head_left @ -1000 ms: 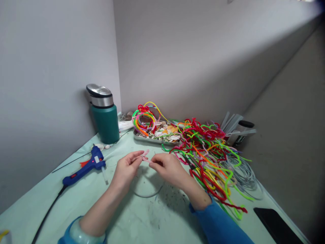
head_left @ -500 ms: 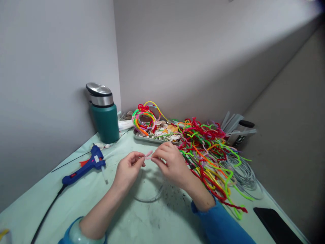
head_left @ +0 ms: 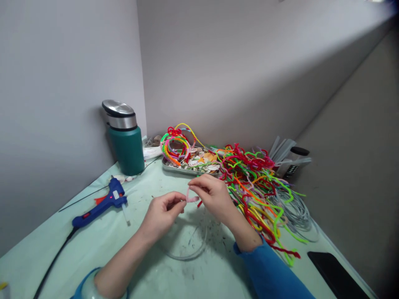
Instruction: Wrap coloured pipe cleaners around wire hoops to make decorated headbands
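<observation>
Both hands meet over the middle of the pale green table (head_left: 102, 236) and pinch one short pink pipe cleaner (head_left: 190, 196). My left hand (head_left: 162, 214) grips its lower end with thumb and forefinger. My right hand (head_left: 213, 198) holds the upper end, where the piece curls into a small hook. A thin clear hoop (head_left: 190, 251) hangs below the hands, just over the tabletop; whether my left hand also holds it I cannot tell.
A blue glue gun (head_left: 102, 205) with a black cord lies at the left. A teal flask (head_left: 124, 139) stands in the corner. A metal tray (head_left: 187, 165) of shells and coloured rings sits behind. A heap of pipe cleaners (head_left: 258, 187) spreads right; a black phone (head_left: 335, 274) lies near the edge.
The hands have shifted slightly right and nearer. My right hand has turned the pink piece's end up into a curl. The hoop now hangs lower and rounder below the hands.
</observation>
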Motion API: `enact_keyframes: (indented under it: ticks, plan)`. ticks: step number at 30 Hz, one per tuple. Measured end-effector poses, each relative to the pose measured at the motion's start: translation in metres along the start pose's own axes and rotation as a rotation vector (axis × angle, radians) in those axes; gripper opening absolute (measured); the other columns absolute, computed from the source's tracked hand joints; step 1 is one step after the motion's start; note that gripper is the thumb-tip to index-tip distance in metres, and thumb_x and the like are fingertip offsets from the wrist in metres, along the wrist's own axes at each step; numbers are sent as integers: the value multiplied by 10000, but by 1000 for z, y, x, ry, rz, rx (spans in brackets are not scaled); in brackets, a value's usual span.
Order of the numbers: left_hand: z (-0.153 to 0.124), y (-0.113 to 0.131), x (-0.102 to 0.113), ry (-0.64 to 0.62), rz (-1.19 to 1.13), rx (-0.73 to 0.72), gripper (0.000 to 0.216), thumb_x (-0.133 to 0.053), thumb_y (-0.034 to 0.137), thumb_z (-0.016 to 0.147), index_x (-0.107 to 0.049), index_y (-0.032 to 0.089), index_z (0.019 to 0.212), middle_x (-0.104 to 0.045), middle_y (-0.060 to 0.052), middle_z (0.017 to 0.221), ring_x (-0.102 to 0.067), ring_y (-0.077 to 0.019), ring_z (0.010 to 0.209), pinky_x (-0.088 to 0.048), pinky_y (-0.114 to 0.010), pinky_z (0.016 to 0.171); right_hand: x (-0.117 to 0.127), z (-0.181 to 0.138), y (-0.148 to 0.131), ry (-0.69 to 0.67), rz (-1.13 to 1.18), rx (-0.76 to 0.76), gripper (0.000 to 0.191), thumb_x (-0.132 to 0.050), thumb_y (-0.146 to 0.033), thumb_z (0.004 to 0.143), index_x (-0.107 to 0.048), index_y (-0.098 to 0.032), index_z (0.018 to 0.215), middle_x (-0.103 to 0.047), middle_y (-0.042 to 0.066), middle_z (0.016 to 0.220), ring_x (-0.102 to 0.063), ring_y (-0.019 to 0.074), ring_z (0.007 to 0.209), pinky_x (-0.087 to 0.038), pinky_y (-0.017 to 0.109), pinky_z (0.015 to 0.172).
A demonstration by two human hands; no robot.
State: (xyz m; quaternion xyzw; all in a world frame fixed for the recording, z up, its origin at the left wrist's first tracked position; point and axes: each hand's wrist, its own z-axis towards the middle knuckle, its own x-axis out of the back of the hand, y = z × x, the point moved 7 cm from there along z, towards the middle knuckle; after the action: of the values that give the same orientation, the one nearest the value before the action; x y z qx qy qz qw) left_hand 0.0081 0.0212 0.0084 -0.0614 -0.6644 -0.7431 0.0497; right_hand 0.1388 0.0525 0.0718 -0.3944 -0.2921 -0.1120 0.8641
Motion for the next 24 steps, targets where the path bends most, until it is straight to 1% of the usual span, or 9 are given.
enact_keyframes:
  ticks: [3,5,7,11,14,16,17,22,24]
  plan:
    - [-3,4,-4,-39,-8,-9,151,-583,289,741,-648,162,789,-573,8,605,-508,-124,581,-373,-215,551,-5,1,15,-71,70,-106,115,-571,-194,806,-685,-178,804,-658,25,786,-585,137,729,-426,225,664]
    - [-4,6,-5,-44,-30,-14,140,-590,286,739,-627,163,796,-584,4,609,-519,-125,583,-381,-211,548,-12,0,26,-158,113,-185,136,-561,-207,800,-690,-169,781,-670,19,764,-583,137,703,-425,220,640]
    - [-6,7,-5,-42,-51,-15,173,-599,292,738,-607,170,860,-587,8,610,-527,-125,576,-385,-208,540,-19,-3,34,-255,149,-245,153,-555,-215,790,-696,-159,769,-669,11,729,-574,134,680,-417,214,616]
    - [-6,10,-5,-42,-12,-62,278,-603,322,748,-617,174,983,-598,1,643,-520,-120,560,-375,-203,512,-28,-9,42,-385,183,-306,167,-570,-246,767,-704,-147,762,-644,-1,677,-553,130,658,-385,200,562]
    - [-5,11,-6,-40,22,-81,256,-598,340,754,-683,170,925,-663,-40,719,-548,-138,605,-397,-217,538,-30,-11,44,-415,177,-312,173,-569,-255,765,-703,-145,760,-636,-2,667,-548,129,654,-370,196,545]
    - [-3,9,-3,6,25,-59,237,-608,348,743,-711,172,866,-690,-50,750,-568,-150,636,-412,-225,568,-29,-9,43,-397,131,-287,181,-545,-241,782,-697,-151,743,-630,-5,655,-542,125,644,-366,198,545]
    - [-3,8,-1,41,28,-45,231,-617,352,733,-718,172,839,-695,-49,744,-572,-154,637,-413,-227,572,-26,-7,42,-361,95,-266,190,-530,-234,794,-693,-156,736,-628,-4,657,-541,124,642,-367,201,551]
    - [0,0,18,253,75,20,231,-640,369,697,-725,167,768,-701,-52,716,-588,-170,639,-418,-241,580,-1,2,21,-45,-12,-108,183,-510,-238,849,-674,-171,801,-655,39,815,-570,155,808,-408,241,709]
    - [1,-4,26,330,94,43,234,-644,376,688,-726,168,759,-709,-60,758,-596,-172,650,-420,-244,580,5,3,9,17,14,-56,196,-488,-239,873,-663,-170,817,-652,40,825,-574,152,821,-411,242,734]
